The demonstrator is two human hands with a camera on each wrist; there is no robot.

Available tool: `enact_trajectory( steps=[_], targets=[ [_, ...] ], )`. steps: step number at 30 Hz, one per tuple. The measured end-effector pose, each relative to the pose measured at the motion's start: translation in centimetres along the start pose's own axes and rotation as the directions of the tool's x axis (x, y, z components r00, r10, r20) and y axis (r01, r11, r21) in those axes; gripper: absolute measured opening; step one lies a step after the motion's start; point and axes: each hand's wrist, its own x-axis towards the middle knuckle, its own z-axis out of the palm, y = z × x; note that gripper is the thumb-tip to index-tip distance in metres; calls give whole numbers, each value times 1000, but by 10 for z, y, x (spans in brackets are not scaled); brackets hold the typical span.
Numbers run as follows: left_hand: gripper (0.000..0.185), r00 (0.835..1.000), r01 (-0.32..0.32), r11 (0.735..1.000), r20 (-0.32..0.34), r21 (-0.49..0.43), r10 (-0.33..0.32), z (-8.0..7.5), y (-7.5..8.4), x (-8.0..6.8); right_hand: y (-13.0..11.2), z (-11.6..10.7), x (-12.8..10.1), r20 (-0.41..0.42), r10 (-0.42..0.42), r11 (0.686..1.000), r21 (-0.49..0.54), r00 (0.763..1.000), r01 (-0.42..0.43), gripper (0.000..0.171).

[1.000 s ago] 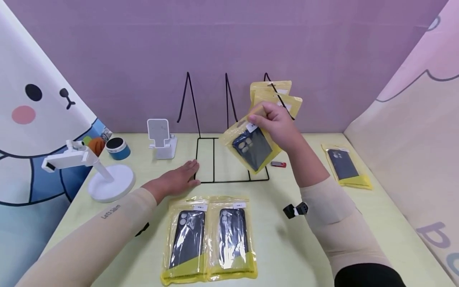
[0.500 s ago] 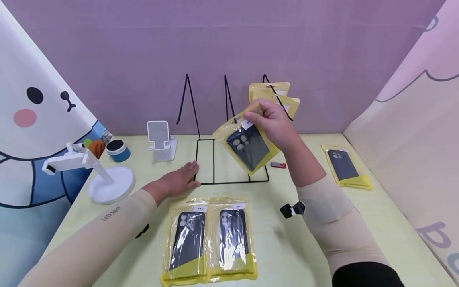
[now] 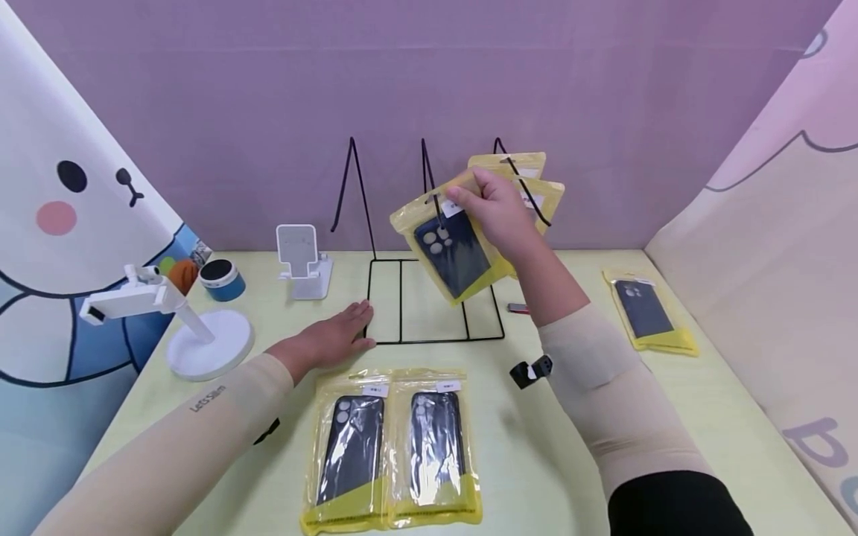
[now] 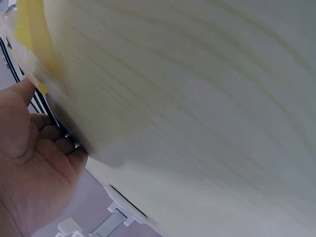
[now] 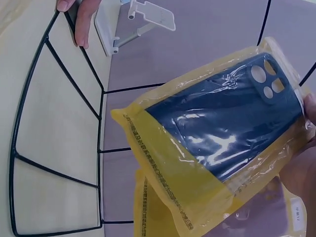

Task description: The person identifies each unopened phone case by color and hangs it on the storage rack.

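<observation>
In the head view, the right hand [image 3: 494, 212] has a narrow grip, its thumb and fingers pinching the top of a yellow bag [image 3: 456, 249] with a dark phone case inside. The bag is up in the air, tilted, over a black wire rack [image 3: 401, 301]. The tip of the middle hook [image 3: 424, 149] shows on the near side of the bag, by its top hole. Two more bags [image 3: 551, 197] hang on the right hook [image 3: 515, 168]. The left hand [image 3: 330, 339] rests on the table [image 3: 509, 476], its grip wide, its fingers touching the rack's left side. Two flat bags [image 3: 351, 447] lie side by side on the near part, and a lone bag [image 3: 650, 313] lies at the right. A small phone stand [image 3: 304, 260] and a blue jar [image 3: 223, 280] stand at the left.

In the left wrist view, the left hand is beside the dark wires, with a yellow bag edge near it.

In the right wrist view, the pinched bag looks big and shiny, and the case inside has round camera holes. Another bag shows behind it.
</observation>
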Motion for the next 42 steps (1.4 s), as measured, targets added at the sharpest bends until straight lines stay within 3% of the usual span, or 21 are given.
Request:
enact_trajectory(
  steps=[9,16,21,32,42],
  targets=[
    [74,1000,-13,1000,-10,12,13,0,1,3,3,5,22,-62,80,996,49,995,-77,27],
    [73,1000,-13,1000,-3,12,13,0,3,2,6,5,41,-104,103,994,-28,989,-106,28],
    [73,1000,-19,1000,-3,6,19,1,5,2,9,3,51,-108,100,994,-26,989,-103,26],
    [75,1000,-14,1000,-1,16,14,2,4,5,16,6,55,-143,134,988,100,981,-121,23],
    [73,1000,-25,1000,-9,15,25,2,4,5,26,7,49,-139,110,968,241,984,-74,18]
  ],
)
